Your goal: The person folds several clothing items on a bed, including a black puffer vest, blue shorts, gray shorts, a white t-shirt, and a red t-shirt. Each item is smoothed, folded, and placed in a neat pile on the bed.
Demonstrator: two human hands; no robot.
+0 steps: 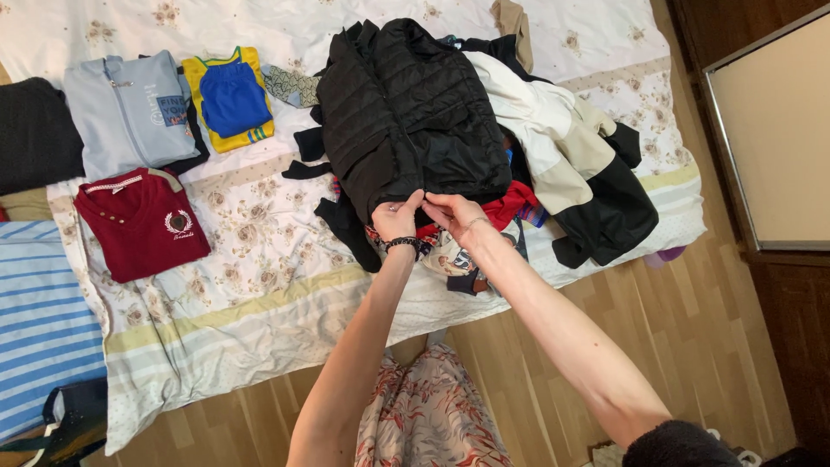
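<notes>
A black quilted jacket [406, 108] lies spread on top of a heap of clothes on the bed. My left hand [396, 218], with a dark beaded bracelet at the wrist, pinches the jacket's bottom hem. Right beside it, my right hand [455, 210] grips the same hem, so both hands meet at the near edge of the jacket. Under the jacket lie a cream and black garment [571, 151], a red piece [510, 207] and dark socks.
Folded clothes lie on the flowered bedspread [259, 251] at left: a maroon top [143, 220], a light blue zip jacket [130, 112], a yellow and blue set [229, 99], a dark knit [35, 130]. Striped bedding [39, 320] sits at far left; wooden floor and furniture at right.
</notes>
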